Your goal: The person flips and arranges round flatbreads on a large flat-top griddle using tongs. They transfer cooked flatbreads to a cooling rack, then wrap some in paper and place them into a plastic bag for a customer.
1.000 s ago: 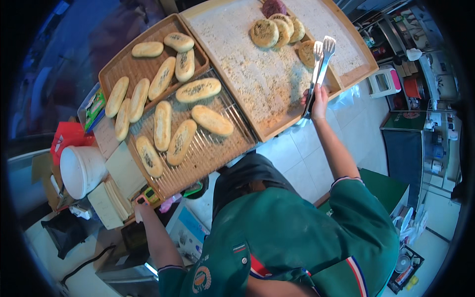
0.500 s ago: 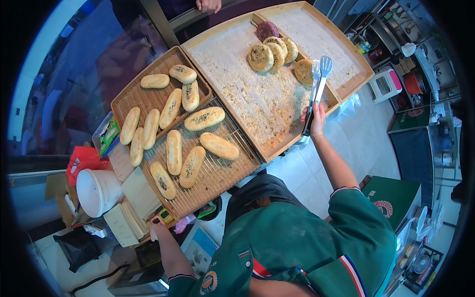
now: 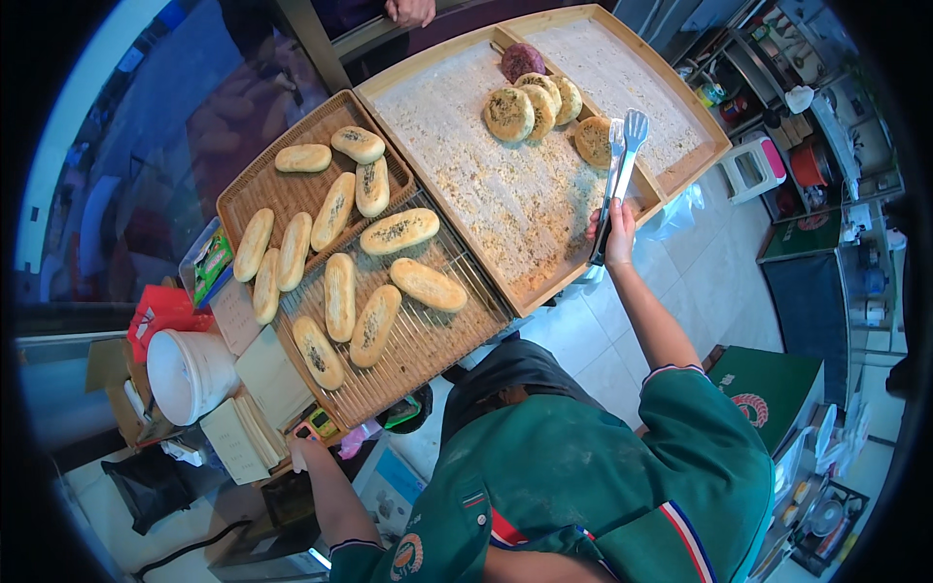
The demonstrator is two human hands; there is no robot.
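Observation:
My right hand [image 3: 616, 233] is closed around the black handles of metal serving tongs [image 3: 624, 167]. Their jaws point away from me, slightly apart, over the wooden tray [image 3: 466, 175], close to a round seeded flatbread [image 3: 591, 142]. Several more round flatbreads [image 3: 509, 115] overlap farther back, beside a purple round one [image 3: 523, 63]. My left hand [image 3: 307, 454] is low at the left, by a small yellow and red device [image 3: 317, 425] and a stack of paper bags [image 3: 240, 439]; its fingers are too small and partly hidden to read.
Long oval breads [image 3: 400, 231] lie on a wire rack [image 3: 442, 330] and a woven tray [image 3: 321, 107] at the left. A white bucket [image 3: 190, 374] and red bag [image 3: 165, 321] stand beside them. Another person's hand [image 3: 411, 12] shows at the far edge. A white stool [image 3: 753, 170] stands right.
The view has shifted very slightly. My right hand still holds the tongs in nearly the same place, and the breads lie as before.

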